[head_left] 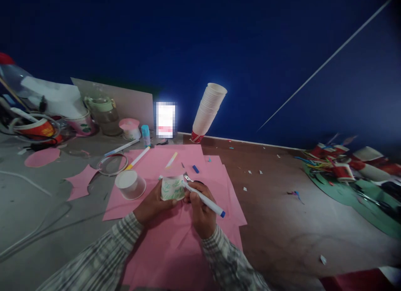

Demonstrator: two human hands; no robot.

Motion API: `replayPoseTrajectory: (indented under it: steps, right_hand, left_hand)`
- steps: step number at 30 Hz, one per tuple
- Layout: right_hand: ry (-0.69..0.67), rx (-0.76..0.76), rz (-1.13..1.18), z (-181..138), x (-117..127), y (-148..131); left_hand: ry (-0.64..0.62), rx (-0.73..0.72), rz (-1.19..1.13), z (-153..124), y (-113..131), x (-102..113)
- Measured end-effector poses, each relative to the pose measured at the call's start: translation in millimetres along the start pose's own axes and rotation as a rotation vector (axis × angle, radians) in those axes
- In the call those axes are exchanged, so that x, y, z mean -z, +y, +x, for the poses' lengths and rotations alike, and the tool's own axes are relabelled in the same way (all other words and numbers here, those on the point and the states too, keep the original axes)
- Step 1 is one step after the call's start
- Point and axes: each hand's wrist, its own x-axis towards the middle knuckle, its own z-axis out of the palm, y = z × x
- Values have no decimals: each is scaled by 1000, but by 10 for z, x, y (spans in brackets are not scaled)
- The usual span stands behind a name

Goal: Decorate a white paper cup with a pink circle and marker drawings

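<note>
My left hand (152, 206) is wrapped round a small white paper cup (172, 189) with green marks on its side, held low over the pink paper sheets (175, 245). My right hand (200, 211) pinches a white marker pen (205, 200) with a blue end cap, its tip touching the cup's side. Both hands sit close together at the middle of the pink sheets. An upturned white cup (130, 184) stands just left of my left hand.
A leaning stack of white cups (208, 111) stands at the back by the blue wall. Pens (138, 158), a ring (112, 163), pink cut-outs (82, 180), jars and clutter lie at left. Red cups and green paper (354, 178) are piled at right. Scraps dot the floor.
</note>
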Motion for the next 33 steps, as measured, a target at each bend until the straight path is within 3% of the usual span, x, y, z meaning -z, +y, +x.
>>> replayPoseTrajectory:
  steps: [8,33]
  right_hand:
    - [-4,11,-72,-10,-23,46]
    - [-35,27,-149,-4,10,86]
  left_hand:
    - [19,31,78,-5,37,0]
    - [11,10,18,-1,-7,-6]
